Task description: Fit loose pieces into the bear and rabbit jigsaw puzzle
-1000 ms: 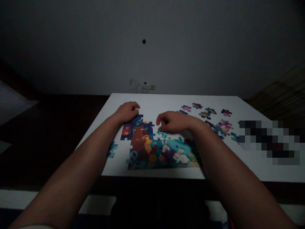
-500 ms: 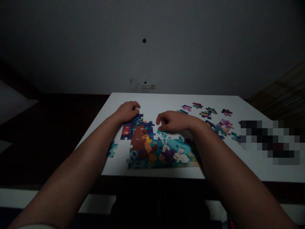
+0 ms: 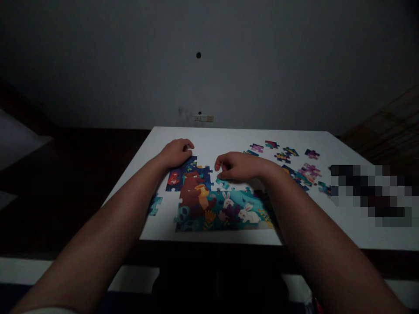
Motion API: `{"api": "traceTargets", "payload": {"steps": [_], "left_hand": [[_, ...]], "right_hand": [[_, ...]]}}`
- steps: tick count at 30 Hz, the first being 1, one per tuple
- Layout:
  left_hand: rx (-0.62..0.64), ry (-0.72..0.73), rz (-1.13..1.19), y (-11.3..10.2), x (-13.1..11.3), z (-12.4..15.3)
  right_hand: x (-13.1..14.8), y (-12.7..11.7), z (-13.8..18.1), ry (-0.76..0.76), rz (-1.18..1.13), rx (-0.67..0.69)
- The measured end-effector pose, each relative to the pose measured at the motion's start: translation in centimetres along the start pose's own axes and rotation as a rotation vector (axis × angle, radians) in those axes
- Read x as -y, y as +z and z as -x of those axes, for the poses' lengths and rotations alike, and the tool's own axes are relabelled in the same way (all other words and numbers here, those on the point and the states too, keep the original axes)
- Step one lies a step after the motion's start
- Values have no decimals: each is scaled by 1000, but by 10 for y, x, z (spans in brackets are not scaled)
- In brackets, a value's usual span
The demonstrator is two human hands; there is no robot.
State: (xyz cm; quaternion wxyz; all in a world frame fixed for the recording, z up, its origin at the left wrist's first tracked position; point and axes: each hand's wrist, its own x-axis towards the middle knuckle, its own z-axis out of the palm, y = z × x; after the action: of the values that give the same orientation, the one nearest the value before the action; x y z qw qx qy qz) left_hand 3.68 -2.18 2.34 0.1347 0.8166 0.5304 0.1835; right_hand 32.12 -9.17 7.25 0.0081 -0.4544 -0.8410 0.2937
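Note:
A partly joined jigsaw puzzle (image 3: 209, 205) with a brown bear and white rabbits lies on the white table (image 3: 229, 139). My left hand (image 3: 176, 152) rests with curled fingers on the puzzle's upper left corner. My right hand (image 3: 237, 166) sits over the puzzle's upper middle edge, fingers bent and pinched on a small teal puzzle piece (image 3: 222, 183) that shows just below the fingers. The room is dim and what lies under the palms is hidden.
Several loose puzzle pieces (image 3: 288, 157) are scattered on the table's right half. One stray piece (image 3: 154, 204) lies under my left forearm near the left edge. A blurred patch covers the far right. A wall with a socket (image 3: 203, 118) stands behind.

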Motion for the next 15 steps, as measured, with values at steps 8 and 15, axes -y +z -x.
{"api": "traceTargets", "payload": {"steps": [8,15], "left_hand": [[10,16,9,1,4,-1],[8,19,2,0,2,0]], "right_hand": [[1,0,0,1,9,-7],[0,0,-1,-2,7,-2]]}}
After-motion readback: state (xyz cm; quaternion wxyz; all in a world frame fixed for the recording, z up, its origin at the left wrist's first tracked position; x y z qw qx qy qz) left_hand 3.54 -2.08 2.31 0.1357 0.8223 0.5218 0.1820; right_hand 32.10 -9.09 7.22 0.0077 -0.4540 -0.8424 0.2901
